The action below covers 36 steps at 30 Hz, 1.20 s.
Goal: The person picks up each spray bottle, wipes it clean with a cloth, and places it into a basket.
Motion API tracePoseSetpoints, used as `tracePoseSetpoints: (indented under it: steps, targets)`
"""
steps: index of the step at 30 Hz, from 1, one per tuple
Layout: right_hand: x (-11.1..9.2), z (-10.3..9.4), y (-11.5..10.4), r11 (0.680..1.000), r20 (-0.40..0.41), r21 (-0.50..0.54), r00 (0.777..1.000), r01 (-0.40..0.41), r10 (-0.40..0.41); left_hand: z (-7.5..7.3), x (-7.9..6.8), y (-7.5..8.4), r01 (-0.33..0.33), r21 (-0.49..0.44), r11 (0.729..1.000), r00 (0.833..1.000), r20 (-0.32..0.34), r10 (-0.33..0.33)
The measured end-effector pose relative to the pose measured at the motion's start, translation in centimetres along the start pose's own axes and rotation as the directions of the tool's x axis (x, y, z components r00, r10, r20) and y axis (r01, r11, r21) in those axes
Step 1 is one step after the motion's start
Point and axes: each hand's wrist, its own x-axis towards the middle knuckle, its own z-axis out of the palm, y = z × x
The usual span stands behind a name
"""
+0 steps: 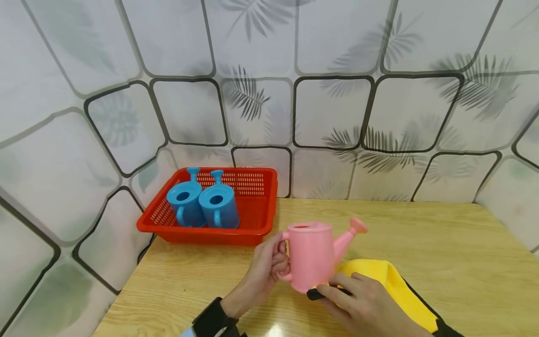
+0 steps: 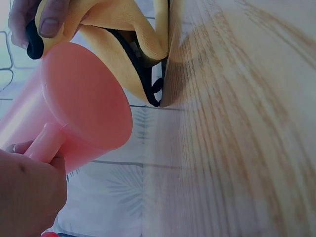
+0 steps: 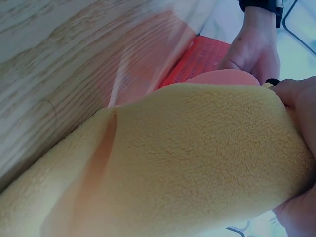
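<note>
Left fingers (image 1: 280, 263) grip the watering can (image 1: 311, 255) by its nine-o'clock handle (image 2: 47, 144), likely to steady it, while right fingers (image 1: 338, 295) pinch yellow cloth (image 1: 374, 270) at five o'clock.

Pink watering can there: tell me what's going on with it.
A person has it in both hands' reach: the left-hand grip holds the pink watering can by its handle, raised off the wooden table. The right-hand grip pinches a yellow cloth with black edging at the can's base. Two blue watering cans stand side by side in the red basket behind, toward the person's left.
</note>
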Motion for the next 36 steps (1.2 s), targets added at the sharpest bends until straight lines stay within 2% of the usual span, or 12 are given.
tracePoseSetpoints:
  steps: [7, 13, 24, 30, 36]
  targets:
    - [0.1, 0.0, 0.2, 1.000, -0.027, 0.008, 0.999, 0.027, -0.027, -0.2, 0.1, 0.0, -0.001, 0.011, 1.000, 1.000, -0.002, 0.001]
    - [0.6, -0.3, 0.5, 1.000, -0.051, 0.005, 0.999, 0.016, -0.016, -0.2, -0.1, 0.0, -0.008, 0.018, 1.000, 1.000, 0.016, 0.008]
    - [2.3, -1.2, 1.3, 0.997, -0.153, -0.074, 0.988, -0.034, 0.022, -0.2, -0.5, -0.5, -0.026, 0.035, 0.999, 0.990, 0.140, 0.021]
    - [2.4, -1.3, 1.6, 0.989, -0.221, -0.104, 0.972, -0.109, 0.084, -0.1, -0.6, -0.8, -0.028, 0.037, 0.999, 0.986, 0.166, 0.022]
    - [2.1, -1.8, 1.9, 0.975, -0.227, -0.066, 0.955, -0.213, 0.193, -0.1, -0.7, -1.1, -0.026, 0.044, 0.999, 0.986, 0.165, 0.018]
